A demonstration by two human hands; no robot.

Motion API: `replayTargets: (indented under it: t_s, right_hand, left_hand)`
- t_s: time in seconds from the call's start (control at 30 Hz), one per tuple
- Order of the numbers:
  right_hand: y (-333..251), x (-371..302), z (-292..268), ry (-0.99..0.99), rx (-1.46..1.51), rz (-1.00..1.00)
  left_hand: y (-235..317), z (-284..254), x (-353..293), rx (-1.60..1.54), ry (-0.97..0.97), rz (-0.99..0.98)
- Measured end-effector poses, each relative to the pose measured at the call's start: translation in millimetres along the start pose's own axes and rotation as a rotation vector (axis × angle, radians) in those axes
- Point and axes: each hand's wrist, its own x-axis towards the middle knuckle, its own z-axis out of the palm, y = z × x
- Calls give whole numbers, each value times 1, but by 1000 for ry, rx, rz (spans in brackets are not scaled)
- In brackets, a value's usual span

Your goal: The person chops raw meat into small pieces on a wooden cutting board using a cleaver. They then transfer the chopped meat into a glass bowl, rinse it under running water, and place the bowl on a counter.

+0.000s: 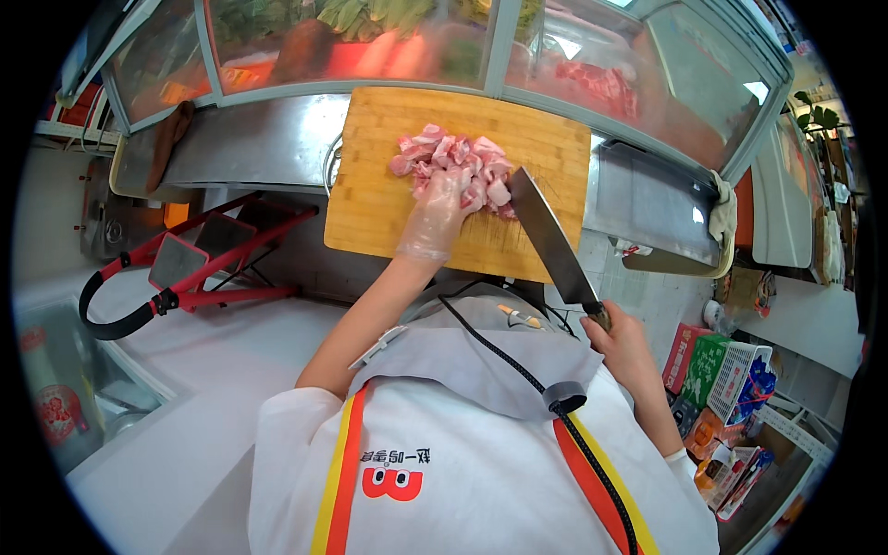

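many small chunks of raw pink-and-white meat (455, 157) lie heaped on a wooden board (379, 213), a little nearer its far edge than its near edge and well in from its left edge. the left hand (435, 220), in a clear plastic glove, reaches in over the board's near edge and rests on the near side of the heap. its fingertips are lost among the chunks, so i cannot tell whether they are closed on a piece or only laid on top.

the right hand (629, 347) is out past the board's near right corner, its fingers wrapped together around the handle of a large knife (552, 236). the broad blade slants in across the near edge, close to that corner, and its tip is just beside the right side of the heap. whether the blade touches the wood is hard to tell.

beyond the far edge of the board stands a glass case (496, 55), with leafy greens (375, 13) to the left and a cut of red meat (594, 83) to the right. a metal tray (652, 199) lies off the board's right edge, with a pale cloth (723, 211) at the tray's right edge. well off the board's left edge is a red-framed step ladder (178, 263).
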Motion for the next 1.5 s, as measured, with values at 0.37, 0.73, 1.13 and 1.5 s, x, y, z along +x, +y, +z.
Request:
replayTargets:
  t_s: [0.37, 0.73, 1.13, 1.5]
  right_hand:
    - [-8, 27, -10, 31, 88, 49]
    - [-16, 66, 26, 218, -231, -291]
    - [-10, 79, 7, 230, -111, -271]
    - [-21, 90, 9, 217, -237, -376]
  left_hand:
    - [-25, -71, 8, -137, -78, -179]
    - [-52, -20, 32, -117, -54, -244]
    - [-21, -62, 33, -39, 70, 13]
    - [17, -44, 43, 95, -154, 31]
